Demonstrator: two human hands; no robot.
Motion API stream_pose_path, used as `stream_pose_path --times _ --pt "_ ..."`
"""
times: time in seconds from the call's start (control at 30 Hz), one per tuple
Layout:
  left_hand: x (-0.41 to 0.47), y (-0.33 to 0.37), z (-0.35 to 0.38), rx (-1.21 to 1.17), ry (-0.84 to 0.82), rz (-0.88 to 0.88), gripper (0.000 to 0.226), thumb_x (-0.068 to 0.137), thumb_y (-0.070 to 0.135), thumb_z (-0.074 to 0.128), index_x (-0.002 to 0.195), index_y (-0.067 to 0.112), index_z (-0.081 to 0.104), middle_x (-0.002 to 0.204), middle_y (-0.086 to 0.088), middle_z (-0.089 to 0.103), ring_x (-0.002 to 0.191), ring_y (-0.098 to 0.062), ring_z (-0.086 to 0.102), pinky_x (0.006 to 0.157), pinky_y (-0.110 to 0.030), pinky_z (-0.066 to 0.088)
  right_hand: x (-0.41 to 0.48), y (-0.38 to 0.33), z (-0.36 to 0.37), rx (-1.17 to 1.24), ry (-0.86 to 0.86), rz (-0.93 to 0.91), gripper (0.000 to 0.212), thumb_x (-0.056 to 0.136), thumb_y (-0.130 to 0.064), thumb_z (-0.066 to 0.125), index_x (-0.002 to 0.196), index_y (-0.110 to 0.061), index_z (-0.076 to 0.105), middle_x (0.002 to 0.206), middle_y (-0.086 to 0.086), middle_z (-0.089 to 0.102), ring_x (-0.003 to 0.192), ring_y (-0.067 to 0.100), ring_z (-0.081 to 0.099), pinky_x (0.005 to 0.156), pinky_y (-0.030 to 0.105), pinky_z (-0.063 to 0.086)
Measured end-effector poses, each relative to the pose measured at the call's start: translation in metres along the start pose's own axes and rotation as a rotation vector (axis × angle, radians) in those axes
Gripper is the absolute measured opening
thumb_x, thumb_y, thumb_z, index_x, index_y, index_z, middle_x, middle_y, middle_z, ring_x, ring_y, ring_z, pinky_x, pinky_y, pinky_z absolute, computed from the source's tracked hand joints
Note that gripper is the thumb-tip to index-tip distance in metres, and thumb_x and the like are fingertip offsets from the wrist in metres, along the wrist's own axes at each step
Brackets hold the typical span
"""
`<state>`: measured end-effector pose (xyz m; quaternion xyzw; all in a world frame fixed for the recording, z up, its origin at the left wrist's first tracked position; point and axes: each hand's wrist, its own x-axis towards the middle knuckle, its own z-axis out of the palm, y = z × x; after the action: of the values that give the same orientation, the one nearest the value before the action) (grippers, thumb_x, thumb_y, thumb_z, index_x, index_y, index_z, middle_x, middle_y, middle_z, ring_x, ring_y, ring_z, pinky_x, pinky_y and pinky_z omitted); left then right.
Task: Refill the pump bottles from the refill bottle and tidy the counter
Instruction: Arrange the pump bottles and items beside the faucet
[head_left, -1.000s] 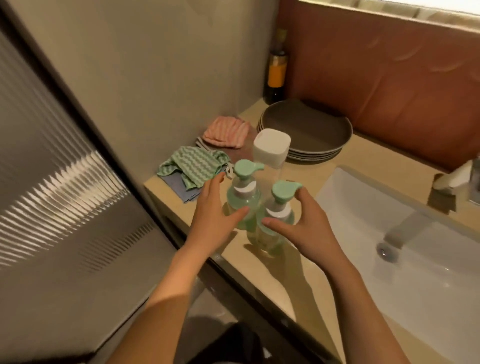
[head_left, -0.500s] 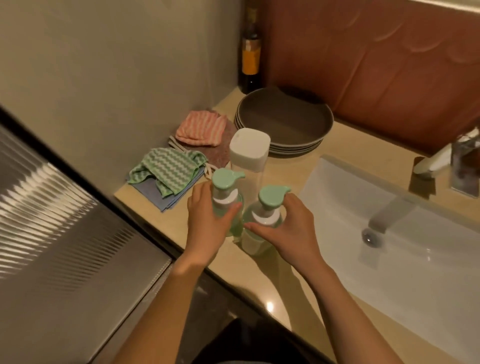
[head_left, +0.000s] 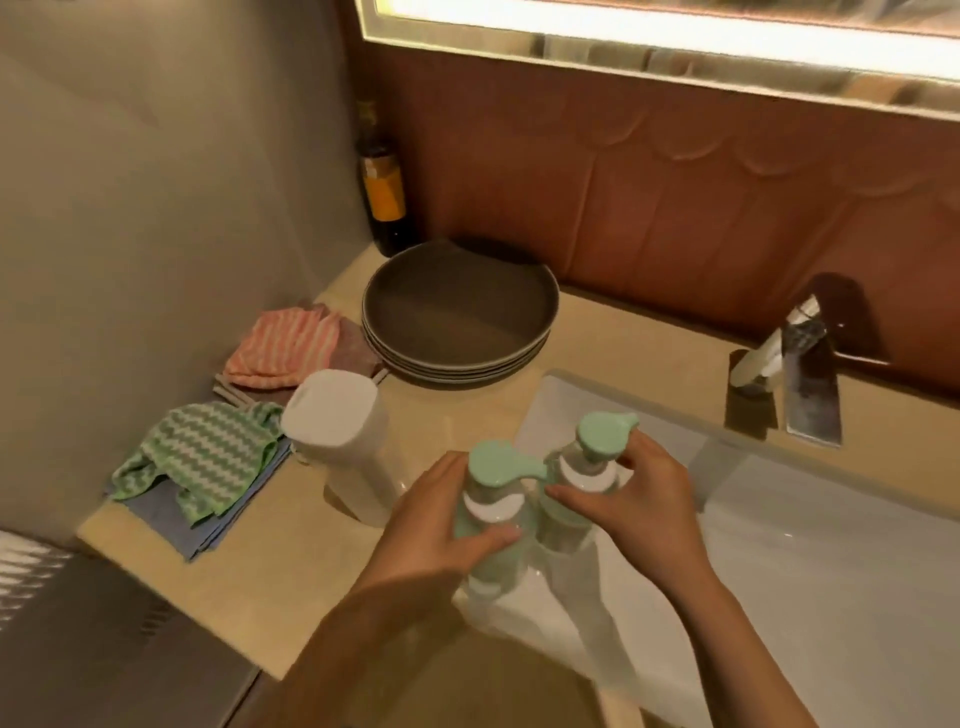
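Two pump bottles with mint-green heads stand close together at the near left corner of the sink, one in each hand. The left pump bottle (head_left: 493, 512) is gripped by the left hand (head_left: 439, 530), thumb across its front below the white collar and fingers (head_left: 447, 465) curled round the back. The right pump bottle (head_left: 579, 480) is held by the right hand (head_left: 641, 506), whose fingers (head_left: 631, 457) wrap round it just under the pump head, which has its spout turned to the right. Both bottles sit over the pale rim where the worktop (head_left: 270, 561) meets the sink (head_left: 831, 561); whether their bases rest on that rim or hang just above it is hard to tell, since the clear bodies blur into the white basin.

Just to their left stands the refill bottle (head_left: 353, 452), tall, with a white square cap. Beyond it, near the wall, a green zigzag cloth (head_left: 208, 452) lies on a blue cloth (head_left: 171, 514), with a pink striped cloth (head_left: 283, 348) behind. A stack of dark plates (head_left: 457, 317) sits further back, beside a dark bottle (head_left: 384, 197) in the corner. A chrome tap (head_left: 795, 358) rises at the sink's far side.
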<state>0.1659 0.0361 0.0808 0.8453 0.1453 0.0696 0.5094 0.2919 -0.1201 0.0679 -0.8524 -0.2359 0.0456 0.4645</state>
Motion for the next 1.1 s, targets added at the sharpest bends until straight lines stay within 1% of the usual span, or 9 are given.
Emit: stream_pose_path --times 0.13,0.23,0.37,0.63,0.77,0.87,0.97,1.03,1.1 --pt "0.067 0.015 0.030 -0.050 -0.057 0.014 0.046 0.073 0.029 0.075 0.111 0.040 0.051 0.111 0.023 0.057 0.103 0.011 0.051 0.085 -0.007 0.039 0.040 0.026 -0.036 -0.010 0.118 0.073 0.051 0.056 -0.028 0.089 0.101 -0.016 0.067 0.095 0.001 0.067 0.087 0.018 0.061 0.076 0.034 0.050" --pt "0.123 0.025 0.051 -0.007 -0.044 0.086 0.050 0.075 0.024 0.076 0.119 0.033 0.053 0.116 0.017 0.057 0.108 0.004 0.052 0.093 -0.021 0.042 0.074 0.042 -0.059 -0.034 0.216 0.083 0.046 0.057 -0.027 0.088 0.096 -0.018 0.065 0.090 -0.001 0.065 0.084 0.016 0.059 0.071 0.029 0.044" --pt "0.183 0.044 0.063 0.067 0.005 0.171 0.044 0.077 0.027 0.074 0.117 0.023 0.055 0.110 0.007 0.056 0.105 -0.010 0.053 0.092 -0.038 0.044 0.114 0.051 -0.074 -0.060 0.343 0.060 0.045 0.062 -0.024 0.087 0.101 -0.013 0.068 0.091 -0.003 0.061 0.085 0.013 0.055 0.072 0.024 0.037" --pt "0.279 0.053 0.076 0.071 0.023 0.229 0.049 0.078 0.026 0.073 0.121 0.015 0.053 0.117 -0.001 0.058 0.110 -0.017 0.054 0.093 -0.046 0.046 0.189 0.068 -0.078 0.002 0.472 0.034 0.040 0.070 -0.024 0.081 0.106 -0.014 0.065 0.099 0.004 0.068 0.091 0.019 0.063 0.082 0.039 0.051" --pt "0.295 0.045 0.081 0.107 -0.013 0.229 0.052 0.078 0.025 0.073 0.125 0.015 0.052 0.119 -0.001 0.057 0.111 -0.015 0.053 0.096 -0.043 0.045 0.204 0.075 -0.069 -0.016 0.432 0.037 0.042 0.069 -0.022 0.082 0.106 -0.014 0.066 0.098 0.004 0.069 0.090 0.019 0.063 0.080 0.035 0.051" --pt "0.297 0.037 0.085 0.076 -0.013 0.204 0.054 0.079 0.024 0.073 0.128 0.014 0.051 0.122 -0.001 0.057 0.112 -0.015 0.053 0.097 -0.040 0.045 0.203 0.081 -0.063 0.010 0.394 0.058 0.040 0.069 -0.019 0.082 0.105 -0.015 0.066 0.090 -0.005 0.066 0.085 0.011 0.061 0.076 0.022 0.046" --pt "0.295 0.029 0.091 0.052 -0.034 0.190 0.066 0.079 0.022 0.073 0.137 0.016 0.041 0.129 0.000 0.056 0.118 -0.013 0.051 0.100 -0.039 0.043 0.200 0.084 -0.061 0.014 0.379 0.061 0.041 0.073 -0.018 0.079 0.110 -0.015 0.062 0.090 -0.009 0.063 0.087 0.009 0.060 0.077 0.020 0.045" --pt "0.287 0.022 0.096 -0.027 -0.081 0.157 0.088 0.075 0.026 0.075 0.146 0.023 0.023 0.140 0.003 0.046 0.128 -0.010 0.043 0.106 -0.040 0.039 0.195 0.083 -0.060 0.024 0.330 0.085 0.053 0.076 -0.020 0.077 0.124 -0.014 0.054 0.103 -0.007 0.061 0.098 0.010 0.057 0.084 0.022 0.044" --pt "0.272 0.014 0.103 -0.051 -0.097 0.140 0.106 0.069 0.040 0.073 0.148 0.034 0.002 0.153 0.004 0.025 0.139 -0.013 0.027 0.112 -0.045 0.030 0.188 0.081 -0.060 0.029 0.281 0.123 0.074 0.077 -0.022 0.076 0.140 -0.012 0.037 0.123 -0.003 0.056 0.112 0.012 0.052 0.090 0.020 0.039"
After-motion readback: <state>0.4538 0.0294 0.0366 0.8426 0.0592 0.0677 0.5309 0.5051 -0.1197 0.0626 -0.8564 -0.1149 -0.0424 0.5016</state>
